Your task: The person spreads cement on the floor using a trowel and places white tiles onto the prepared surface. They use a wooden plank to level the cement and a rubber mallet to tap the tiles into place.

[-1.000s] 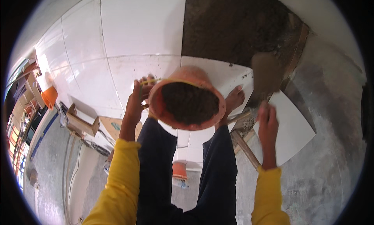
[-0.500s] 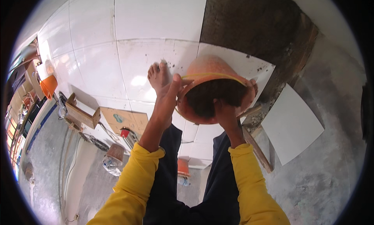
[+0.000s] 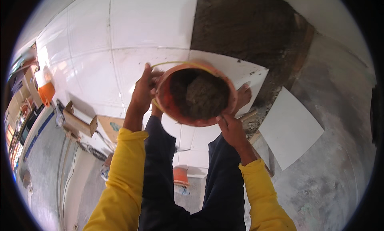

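Note:
In front of my legs, an orange bucket (image 3: 187, 120) is tilted so that its mouth faces me. Inside lies a lump of dark grey, mortar-like material (image 3: 206, 93). My left hand (image 3: 141, 91) is closed on the bucket's left rim, beside the thin yellow handle (image 3: 176, 63). At the near right edge, my right hand (image 3: 233, 132) pinches the rim, thumb uppermost. The bucket hides part of the tile under it, so I cannot tell whether its base touches the floor.
White floor tiles (image 3: 88, 71) spread ahead and left. Beyond the bucket at right is a dark mortar bed (image 3: 248, 27). A loose white tile (image 3: 292, 129) lies on grey concrete. A wooden frame (image 3: 79, 121) stands left; another orange bucket (image 3: 181, 176) shows between my legs.
My right hand has come out of the bucket and now grips its rim. The bucket has shifted left with my left hand, and its mouth shows more fully.

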Action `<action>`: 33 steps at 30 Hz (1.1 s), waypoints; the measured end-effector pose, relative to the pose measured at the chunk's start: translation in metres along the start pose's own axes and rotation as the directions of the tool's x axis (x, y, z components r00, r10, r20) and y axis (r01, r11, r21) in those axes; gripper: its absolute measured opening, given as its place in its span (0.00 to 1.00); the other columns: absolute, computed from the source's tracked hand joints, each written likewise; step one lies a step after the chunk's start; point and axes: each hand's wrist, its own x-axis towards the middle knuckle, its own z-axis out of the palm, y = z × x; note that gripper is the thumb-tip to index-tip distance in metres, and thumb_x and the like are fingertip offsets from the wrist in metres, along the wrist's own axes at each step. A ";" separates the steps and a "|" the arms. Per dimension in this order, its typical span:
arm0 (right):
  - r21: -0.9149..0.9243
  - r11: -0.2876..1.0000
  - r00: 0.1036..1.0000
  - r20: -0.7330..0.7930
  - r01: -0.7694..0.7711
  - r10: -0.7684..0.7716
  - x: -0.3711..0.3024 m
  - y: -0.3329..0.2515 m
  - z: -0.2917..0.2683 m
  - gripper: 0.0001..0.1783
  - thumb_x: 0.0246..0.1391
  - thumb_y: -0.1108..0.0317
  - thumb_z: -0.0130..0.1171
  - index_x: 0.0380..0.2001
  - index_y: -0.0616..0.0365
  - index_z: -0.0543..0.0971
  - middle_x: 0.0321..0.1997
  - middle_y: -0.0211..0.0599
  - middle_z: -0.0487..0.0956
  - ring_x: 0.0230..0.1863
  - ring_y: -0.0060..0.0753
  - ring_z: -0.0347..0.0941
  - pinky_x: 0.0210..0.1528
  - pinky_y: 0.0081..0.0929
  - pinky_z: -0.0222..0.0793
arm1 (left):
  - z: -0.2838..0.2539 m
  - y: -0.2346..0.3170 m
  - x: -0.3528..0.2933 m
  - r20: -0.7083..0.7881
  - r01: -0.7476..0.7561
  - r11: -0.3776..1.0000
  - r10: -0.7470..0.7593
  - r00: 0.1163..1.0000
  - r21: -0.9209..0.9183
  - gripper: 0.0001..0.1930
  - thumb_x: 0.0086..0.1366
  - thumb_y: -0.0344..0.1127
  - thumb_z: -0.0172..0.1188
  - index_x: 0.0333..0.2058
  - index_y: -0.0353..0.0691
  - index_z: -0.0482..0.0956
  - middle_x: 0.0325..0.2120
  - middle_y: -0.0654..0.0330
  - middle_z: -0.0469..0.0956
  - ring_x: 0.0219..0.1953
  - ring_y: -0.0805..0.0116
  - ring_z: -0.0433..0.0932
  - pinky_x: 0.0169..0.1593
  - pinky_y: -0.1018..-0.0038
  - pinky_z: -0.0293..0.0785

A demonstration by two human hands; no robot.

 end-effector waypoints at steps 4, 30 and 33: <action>0.123 0.991 0.997 0.045 0.053 -0.059 -0.007 -0.004 -0.055 0.13 0.70 0.62 0.58 0.44 0.63 0.80 0.30 0.52 0.81 0.33 0.58 0.82 0.35 0.42 0.74 | -0.008 -0.001 0.003 -0.048 0.025 0.992 -0.020 0.999 0.120 0.40 0.76 0.70 0.45 0.59 0.33 0.80 0.40 0.59 0.82 0.43 0.69 0.80 0.50 0.71 0.77; 0.801 0.599 0.863 -0.296 -0.010 0.410 0.254 0.096 -0.292 0.20 0.75 0.50 0.51 0.48 0.57 0.78 0.33 0.32 0.75 0.25 0.23 0.71 0.25 0.25 0.69 | 0.076 -0.012 -0.087 -0.176 -0.391 0.585 0.686 0.706 0.711 0.27 0.81 0.49 0.49 0.67 0.33 0.70 0.63 0.47 0.72 0.67 0.54 0.70 0.71 0.57 0.61; 0.790 0.610 0.908 -0.203 -0.068 0.365 0.291 0.079 -0.286 0.21 0.75 0.50 0.51 0.48 0.59 0.77 0.30 0.32 0.74 0.23 0.25 0.70 0.25 0.25 0.70 | 0.075 0.017 -0.082 -0.102 -0.446 0.524 0.723 0.683 0.726 0.28 0.82 0.50 0.48 0.66 0.32 0.71 0.62 0.47 0.73 0.67 0.54 0.70 0.71 0.57 0.61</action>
